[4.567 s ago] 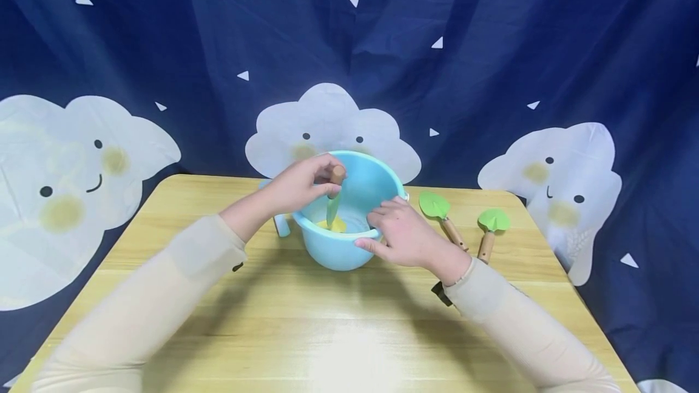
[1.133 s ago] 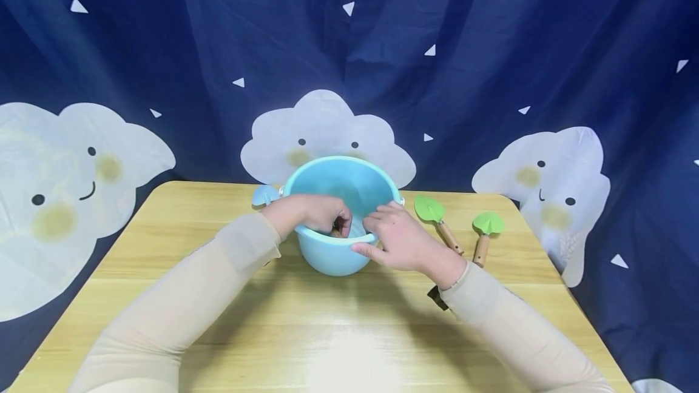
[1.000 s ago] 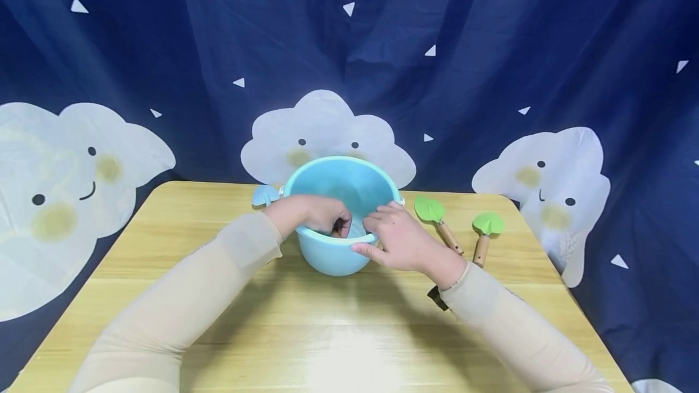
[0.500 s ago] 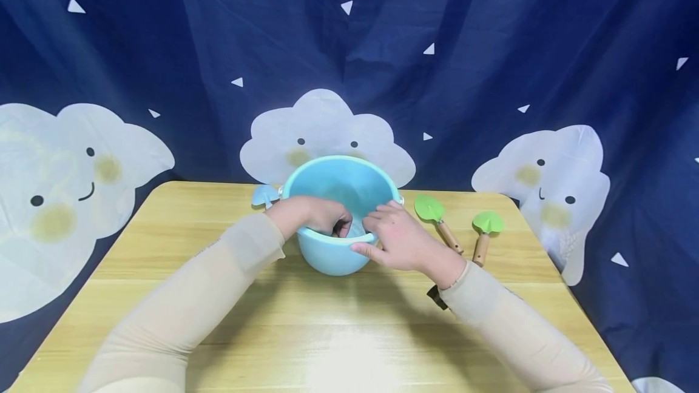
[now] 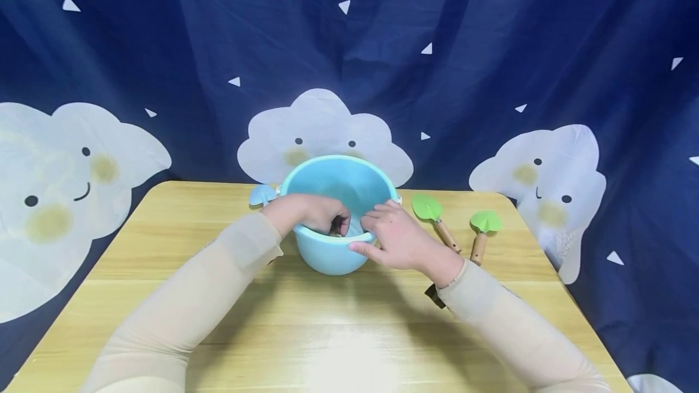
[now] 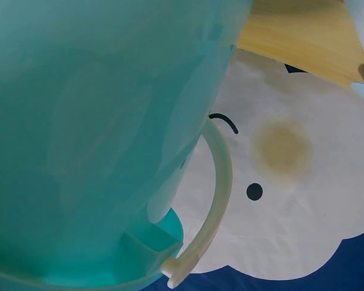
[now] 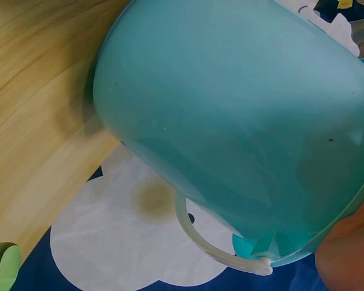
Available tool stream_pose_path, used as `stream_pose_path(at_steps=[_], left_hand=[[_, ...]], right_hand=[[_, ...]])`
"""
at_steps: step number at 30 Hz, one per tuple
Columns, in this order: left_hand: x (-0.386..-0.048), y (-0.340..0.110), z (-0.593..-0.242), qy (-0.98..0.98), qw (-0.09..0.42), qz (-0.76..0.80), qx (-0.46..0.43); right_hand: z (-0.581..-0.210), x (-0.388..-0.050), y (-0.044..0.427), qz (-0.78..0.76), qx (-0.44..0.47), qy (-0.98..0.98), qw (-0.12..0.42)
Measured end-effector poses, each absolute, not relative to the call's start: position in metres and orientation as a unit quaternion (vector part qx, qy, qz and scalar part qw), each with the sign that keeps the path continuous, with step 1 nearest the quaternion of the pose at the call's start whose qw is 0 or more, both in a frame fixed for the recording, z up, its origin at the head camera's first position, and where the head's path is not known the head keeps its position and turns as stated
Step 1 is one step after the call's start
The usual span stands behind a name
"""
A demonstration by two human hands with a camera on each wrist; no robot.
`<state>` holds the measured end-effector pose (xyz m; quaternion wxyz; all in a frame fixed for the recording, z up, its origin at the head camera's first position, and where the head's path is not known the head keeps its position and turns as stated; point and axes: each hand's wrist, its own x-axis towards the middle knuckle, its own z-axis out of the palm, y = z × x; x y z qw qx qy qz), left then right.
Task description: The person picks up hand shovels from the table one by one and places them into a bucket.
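Note:
A light blue bucket (image 5: 333,256) stands upright near the back of the table. My left hand (image 5: 319,212) reaches over its near-left rim and down inside, fingers curled. A small brownish patch shows by those fingers, apparently the wooden handle of a toy garden tool; the rest is hidden. My right hand (image 5: 401,235) grips the bucket's near-right rim, thumb outside and fingers over the edge. In the left wrist view the bucket wall (image 6: 97,133) hides the left hand. Part of the right hand (image 7: 352,248) shows at the rim in the right wrist view.
Two green toy trowels (image 5: 427,207) with wooden handles lie right of the bucket. A light blue trowel (image 5: 262,194) lies at its left, partly behind the left forearm. The bucket's pale carrying handle (image 6: 221,176) hangs outside. A dark blue curtain (image 5: 349,47) hangs behind the table.
Since the oldest frame my left hand has lowered into the bucket with the wooden-handled tool it held at the rim. In the last second it moves only slightly; the right hand keeps its grip.

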<state>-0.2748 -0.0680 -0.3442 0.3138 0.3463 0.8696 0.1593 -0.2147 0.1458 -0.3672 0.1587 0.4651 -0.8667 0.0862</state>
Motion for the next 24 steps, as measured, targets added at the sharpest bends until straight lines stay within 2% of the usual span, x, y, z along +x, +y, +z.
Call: stream_pose_path(at_steps=[5,9,13,20,24], left_hand=[[-0.274,-0.07,-0.341,0.871,0.307,0.189,0.334],[-0.277,-0.074,-0.342,0.872,0.283,0.218,0.336],[-0.281,-0.079,-0.341,0.871,0.229,0.249,0.356],[-0.277,-0.1,-0.328,0.874,0.107,0.298,0.368],[-0.273,-0.114,-0.324,0.879,0.067,0.314,0.352]], right_hand=[[-0.366,-0.214,0.145,0.084,0.466,-0.867,0.158],[-0.366,-0.214,0.145,0.085,0.466,-0.867,0.156],[-0.367,-0.214,0.146,0.085,0.465,-0.868,0.152],[-0.368,-0.214,0.146,0.088,0.462,-0.869,0.156],[-0.368,-0.214,0.146,0.09,0.463,-0.867,0.158]])
